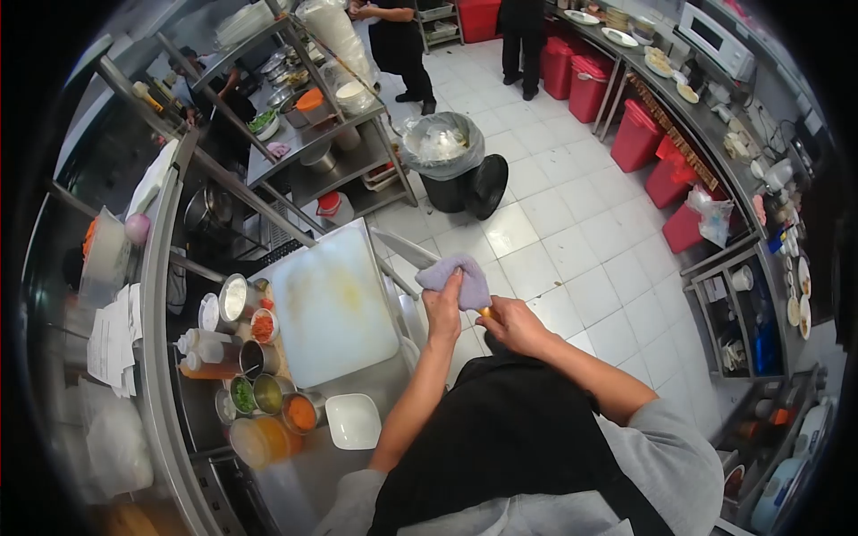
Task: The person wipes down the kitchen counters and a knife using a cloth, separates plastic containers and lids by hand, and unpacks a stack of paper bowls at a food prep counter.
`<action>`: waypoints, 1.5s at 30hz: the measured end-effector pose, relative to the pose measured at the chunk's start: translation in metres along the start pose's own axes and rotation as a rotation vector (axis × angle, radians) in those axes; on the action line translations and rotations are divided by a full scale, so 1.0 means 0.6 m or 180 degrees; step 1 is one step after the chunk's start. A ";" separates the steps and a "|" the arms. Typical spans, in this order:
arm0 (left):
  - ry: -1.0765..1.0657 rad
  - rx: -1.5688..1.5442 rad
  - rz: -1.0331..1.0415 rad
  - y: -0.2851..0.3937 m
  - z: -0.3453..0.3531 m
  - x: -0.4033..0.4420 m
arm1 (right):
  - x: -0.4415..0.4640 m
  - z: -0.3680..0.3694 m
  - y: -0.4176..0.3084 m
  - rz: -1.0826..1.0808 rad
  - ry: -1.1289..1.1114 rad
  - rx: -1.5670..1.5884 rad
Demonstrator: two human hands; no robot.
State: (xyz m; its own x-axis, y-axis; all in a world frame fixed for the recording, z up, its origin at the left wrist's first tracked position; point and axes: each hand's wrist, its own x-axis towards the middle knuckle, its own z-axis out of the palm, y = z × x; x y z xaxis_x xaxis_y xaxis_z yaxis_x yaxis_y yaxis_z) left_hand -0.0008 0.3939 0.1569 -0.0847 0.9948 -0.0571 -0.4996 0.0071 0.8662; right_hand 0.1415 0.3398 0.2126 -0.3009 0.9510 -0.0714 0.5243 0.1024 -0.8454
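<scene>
In front of my body, my left hand (441, 308) is closed on a folded lilac cloth (466, 277). A knife runs through the cloth; its wide blade (407, 250) sticks out toward the upper left. My right hand (517, 323) grips the knife's handle, of which a yellow-orange bit (484, 313) shows. The cloth hides the middle of the knife. To the left of my hands lies a stained white cutting board (335, 304) on the counter. A square white bowl (353, 422) stands below the board.
Left of the board are containers of chopped food, including an orange-filled one (302, 412), and sauce bottles (210, 350). A lined trash bin (442, 147) stands ahead, its black lid (488, 188) beside it. Red bins (636, 134) line the right counter. Other people stand at the back.
</scene>
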 end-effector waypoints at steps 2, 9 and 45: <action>0.0121 0.0042 0.0037 0.024 -0.011 0.021 | -0.007 -0.005 0.003 -0.0279 0.0104 -0.0184; 0.0827 0.0073 0.0605 0.085 -0.090 0.132 | -0.027 -0.075 0.008 -0.0182 -0.0295 -0.0246; -0.1277 0.3255 -0.0338 0.084 -0.198 0.165 | -0.047 -0.223 0.084 0.1347 0.0200 -0.0352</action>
State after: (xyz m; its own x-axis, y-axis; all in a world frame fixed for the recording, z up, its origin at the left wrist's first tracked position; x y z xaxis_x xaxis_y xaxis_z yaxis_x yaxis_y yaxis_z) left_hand -0.1368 0.4803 0.1358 0.2947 0.9436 -0.1506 0.4770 -0.0087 0.8789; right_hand 0.2830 0.3570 0.2425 0.0060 0.9314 -0.3640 0.6741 -0.2727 -0.6865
